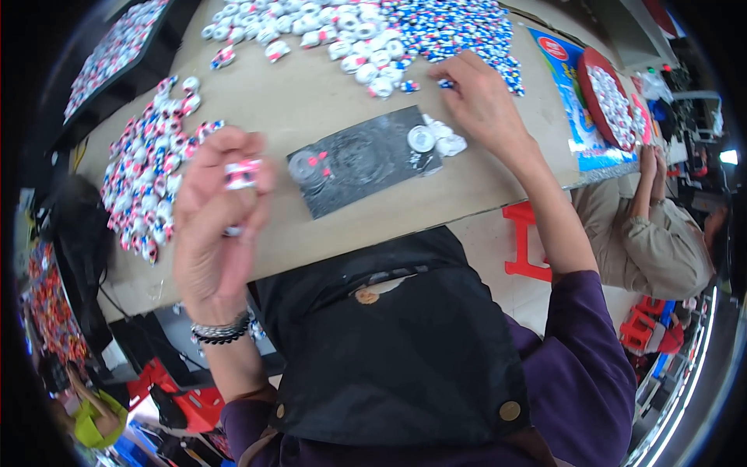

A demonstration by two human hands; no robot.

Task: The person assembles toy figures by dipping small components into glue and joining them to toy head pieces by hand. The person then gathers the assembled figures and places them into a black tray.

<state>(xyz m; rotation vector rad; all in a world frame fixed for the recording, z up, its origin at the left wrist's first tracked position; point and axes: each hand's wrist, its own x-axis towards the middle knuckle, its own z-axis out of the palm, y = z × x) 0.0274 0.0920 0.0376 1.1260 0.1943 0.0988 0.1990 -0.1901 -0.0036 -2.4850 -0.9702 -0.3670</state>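
My left hand (214, 210) is closed, with a small white and pink piece (243, 173) held at its curled fingers. It hovers over the table beside a heap of white, pink and dark pieces (144, 175). Farther right, my right hand (484, 101) pinches a tiny blue and white piece (446, 83) at the near edge of a blue and white pile (459, 31). Between the hands lies a dark grey rectangular plate (350, 167). Bits of pink (319, 162) rest on its left part, and a white round cap-like piece (421, 139) sits at its right end.
Larger white ring-shaped pieces (358, 35) cover the far middle of the table. A black tray (117, 54) of small pieces stands far left. At right are a blue printed sheet (564, 86) and a red bowl (591, 86). Another person (654, 233) sits there, near a red stool (523, 241).
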